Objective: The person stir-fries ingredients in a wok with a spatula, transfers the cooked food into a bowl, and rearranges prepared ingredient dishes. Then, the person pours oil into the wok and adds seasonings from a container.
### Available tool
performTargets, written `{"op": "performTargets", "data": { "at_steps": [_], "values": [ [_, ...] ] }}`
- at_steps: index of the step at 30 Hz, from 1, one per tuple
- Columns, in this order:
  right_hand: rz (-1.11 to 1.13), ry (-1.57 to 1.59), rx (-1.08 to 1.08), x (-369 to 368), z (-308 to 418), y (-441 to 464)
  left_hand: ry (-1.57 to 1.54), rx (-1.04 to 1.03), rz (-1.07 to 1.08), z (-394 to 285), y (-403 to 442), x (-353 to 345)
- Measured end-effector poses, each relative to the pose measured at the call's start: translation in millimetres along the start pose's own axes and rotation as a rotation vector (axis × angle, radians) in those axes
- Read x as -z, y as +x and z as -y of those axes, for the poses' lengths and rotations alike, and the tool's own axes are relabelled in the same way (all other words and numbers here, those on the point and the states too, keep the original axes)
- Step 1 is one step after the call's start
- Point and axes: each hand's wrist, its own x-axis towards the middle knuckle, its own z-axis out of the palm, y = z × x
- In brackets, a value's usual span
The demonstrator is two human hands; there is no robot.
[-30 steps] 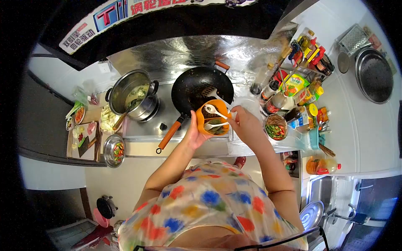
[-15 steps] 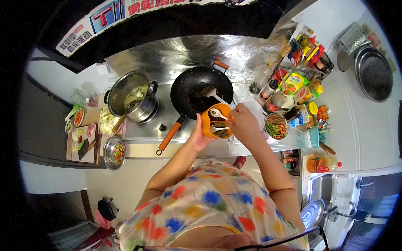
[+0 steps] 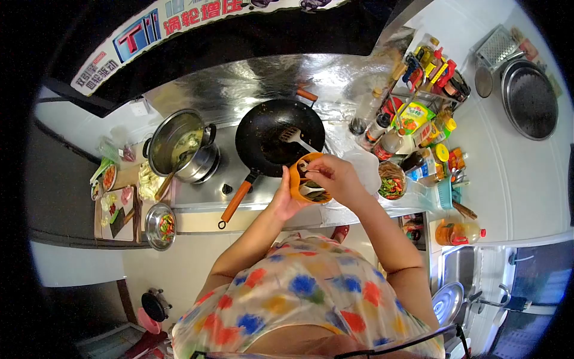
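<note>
My left hand (image 3: 283,200) is wrapped around an orange divided seasoning box (image 3: 295,190), holding it near the front rim of the wok. The fingers of my right hand (image 3: 330,178) are pinched together over the box's upper compartment, where dark contents show; what they grip is hidden. A white spoon (image 3: 310,189) lies in the lower compartment, among greenish-brown contents. Just behind the box is a black wok (image 3: 254,133) with a wooden handle (image 3: 237,201). A slotted spatula (image 3: 291,136) rests inside it, its pale handle pointing toward my right hand.
Left of the wok stands a steel pot (image 3: 161,148) with a ladle in it. Farther left are a chopping board (image 3: 128,230) and a metal bowl of cut peppers (image 3: 156,242). Sauce bottles (image 3: 388,145) crowd the right side, near another bowl of peppers (image 3: 391,186).
My right hand has moved left, from the upper spoon's handle to over the upper compartment, covering most of it. My left hand still holds the box. The view has shifted slightly.
</note>
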Motion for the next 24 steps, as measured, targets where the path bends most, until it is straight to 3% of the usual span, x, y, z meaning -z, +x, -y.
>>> {"op": "performTargets", "data": {
  "at_steps": [2,5,11,14,24],
  "values": [
    [-0.012,0.001,0.082,0,-4,1,-0.016,0.015,-0.011,-1,0,-3],
    [-0.018,0.109,-0.033,-1,-8,-2,0.016,0.028,-0.029,1,3,-1],
    [0.036,-0.082,0.012,3,-3,-1,0.021,0.064,-0.021,7,9,1],
    [-0.048,-0.152,0.088,0,-9,-3,0.023,0.071,-0.031,6,9,3],
    [-0.048,-0.110,-0.087,8,-11,-3,0.079,0.038,-0.072,-5,7,10]
  ]
}}
